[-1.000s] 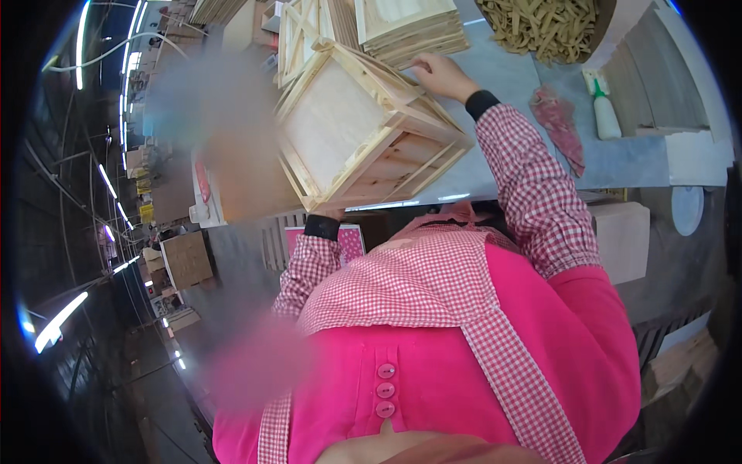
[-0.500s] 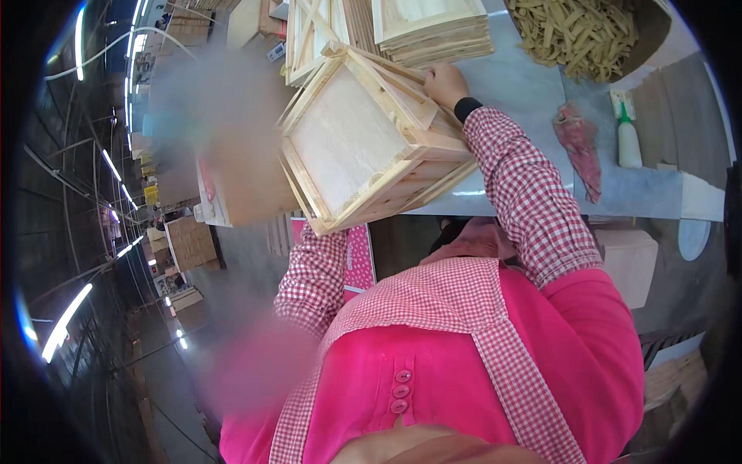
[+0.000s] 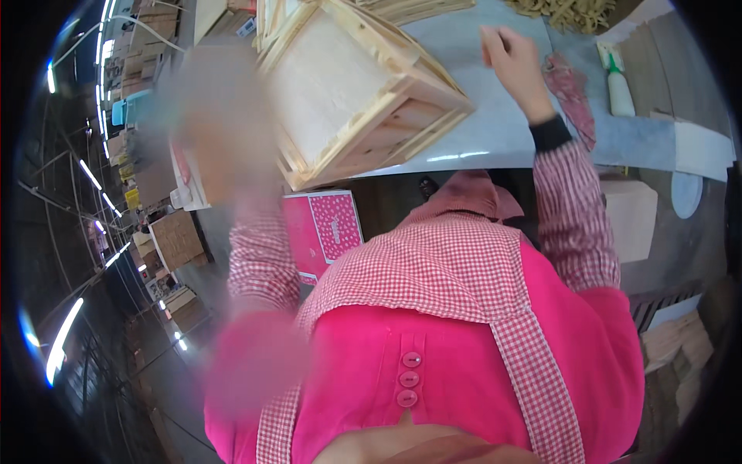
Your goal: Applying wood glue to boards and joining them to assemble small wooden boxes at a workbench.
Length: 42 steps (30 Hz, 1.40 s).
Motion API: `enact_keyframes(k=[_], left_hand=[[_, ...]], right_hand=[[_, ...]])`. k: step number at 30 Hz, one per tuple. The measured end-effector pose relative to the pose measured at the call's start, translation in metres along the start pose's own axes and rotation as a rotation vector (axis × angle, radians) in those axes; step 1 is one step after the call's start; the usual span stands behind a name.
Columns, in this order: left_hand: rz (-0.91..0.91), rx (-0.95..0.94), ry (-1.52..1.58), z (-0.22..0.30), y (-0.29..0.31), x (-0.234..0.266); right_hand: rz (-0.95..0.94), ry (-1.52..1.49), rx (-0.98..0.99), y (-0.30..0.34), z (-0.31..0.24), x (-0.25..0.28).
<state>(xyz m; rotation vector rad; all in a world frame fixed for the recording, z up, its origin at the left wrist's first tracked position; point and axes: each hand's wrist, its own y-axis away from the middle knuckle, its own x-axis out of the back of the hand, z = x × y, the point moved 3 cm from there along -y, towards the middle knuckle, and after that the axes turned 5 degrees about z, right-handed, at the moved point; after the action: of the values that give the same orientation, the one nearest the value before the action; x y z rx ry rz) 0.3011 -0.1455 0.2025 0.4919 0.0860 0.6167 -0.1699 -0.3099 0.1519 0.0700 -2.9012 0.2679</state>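
A pale wooden crate (image 3: 328, 97) with light panels and slatted edges stands tilted at the left end of the grey worktable. My left arm, in a checked sleeve (image 3: 263, 251), reaches up to the crate's left side; a blurred patch hides the hand, so its grip does not show. My right hand (image 3: 512, 66) hovers over the table to the right of the crate, apart from it. Its fingers are loosely bent with a gap at the thumb, and no object shows in them. A crumpled reddish cloth (image 3: 570, 97) lies just right of this hand.
A white squeeze bottle with a green nozzle (image 3: 618, 87) lies farther right. Thin wooden strips (image 3: 568, 11) are heaped at the back, near stacked wooden panels (image 3: 417, 8). Below the table's front edge (image 3: 464, 161) are a pink box (image 3: 334, 224) and a pale carton (image 3: 627, 219).
My right hand has let go of the crate's right side and moved right. In the picture, the crate and table sit higher. The left forearm has shifted left.
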Motion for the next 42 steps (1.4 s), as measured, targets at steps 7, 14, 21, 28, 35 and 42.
enact_keyframes(k=[7,14,21,28,35,42], left_hand=[[-0.418,-0.058,-0.194,0.107,-0.044,-0.093],[-0.572,-0.126,-0.191,0.078,0.013,-0.065],[-0.633,-0.172,-0.358,0.066,0.051,-0.078],[-0.662,-0.361,-0.305,0.082,0.076,-0.076],[-0.568,-0.276,-0.222,0.049,0.074,-0.088],[-0.474,-0.258,-0.118,0.052,0.104,-0.102]], right_hand=[[-0.245,-0.375,-0.076,0.131,-0.116,-0.058],[0.019,-0.242,-0.127,0.117,-0.125,-0.072],[0.149,-0.32,0.225,0.114,-0.164,-0.081],[-0.075,-0.322,0.18,0.078,-0.173,-0.05],[-0.143,-0.152,0.268,0.051,-0.135,-0.053],[-0.088,-0.324,0.251,0.048,-0.083,-0.056]])
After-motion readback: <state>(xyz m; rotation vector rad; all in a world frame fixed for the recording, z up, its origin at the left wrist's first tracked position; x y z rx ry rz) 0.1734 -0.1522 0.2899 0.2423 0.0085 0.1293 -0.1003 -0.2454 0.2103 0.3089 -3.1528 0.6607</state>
